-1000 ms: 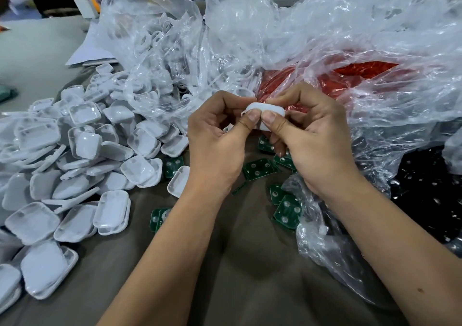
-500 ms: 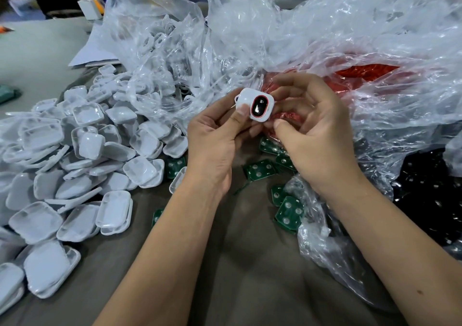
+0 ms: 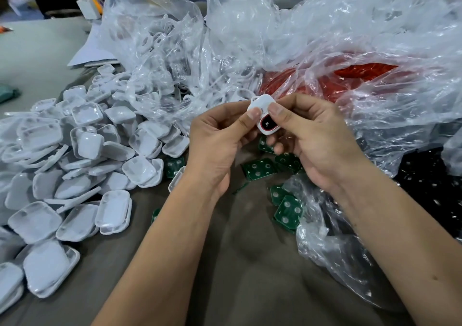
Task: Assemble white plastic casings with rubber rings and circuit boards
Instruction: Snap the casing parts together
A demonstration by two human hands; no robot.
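Casing [image 3: 262,105] tilted since; loose casings [image 3: 75,163] left, boards [image 3: 260,168] under hands.

A small white casing [image 3: 263,111] sits at the frame's centre, tilted, its lower face showing a red rubber ring [image 3: 268,126] around a dark opening. Loose white casing halves [image 3: 82,165] heap across the left side. Green circuit boards [image 3: 260,168] with round silver pads lie scattered on the counter [image 3: 250,275] just below centre.
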